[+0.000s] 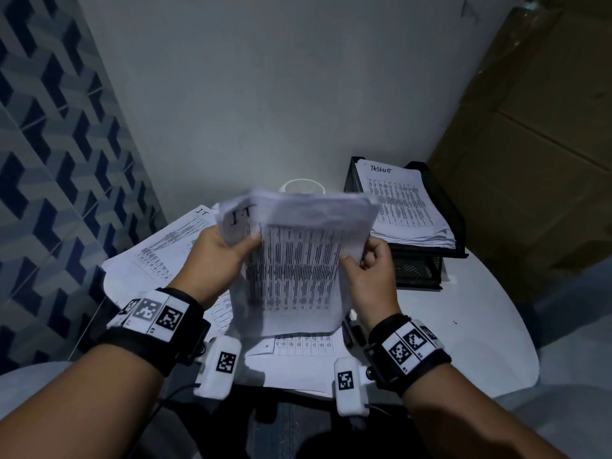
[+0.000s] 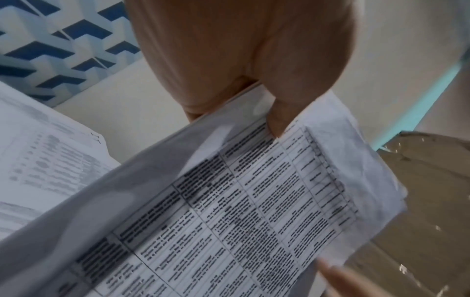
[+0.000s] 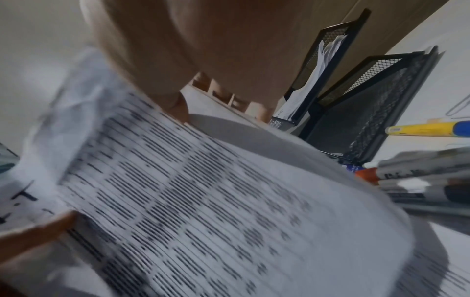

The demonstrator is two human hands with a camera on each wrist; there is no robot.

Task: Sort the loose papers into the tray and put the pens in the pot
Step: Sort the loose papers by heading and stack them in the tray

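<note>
I hold a bundle of printed table sheets point(image 1: 294, 263) upright above the white table; its top corner is hand-marked "IT". My left hand point(image 1: 228, 251) pinches its left edge, thumb in front point(image 2: 277, 120). My right hand point(image 1: 362, 260) pinches the right edge point(image 3: 178, 108). More loose printed sheets point(image 1: 159, 250) lie on the table under and left of the bundle. A black mesh tray point(image 1: 453, 207) at the back right holds a stack headed "TASKLIST". A white pot point(image 1: 302, 187) peeks out behind the bundle. Several pens point(image 3: 427, 130) lie near my right wrist.
The round white table point(image 1: 480, 326) has bare surface at its right. A white wall stands behind, a blue patterned wall point(image 1: 49, 160) on the left, and a tall cardboard box point(image 1: 536, 127) on the right. A paper clip point(image 3: 457, 108) lies by the tray.
</note>
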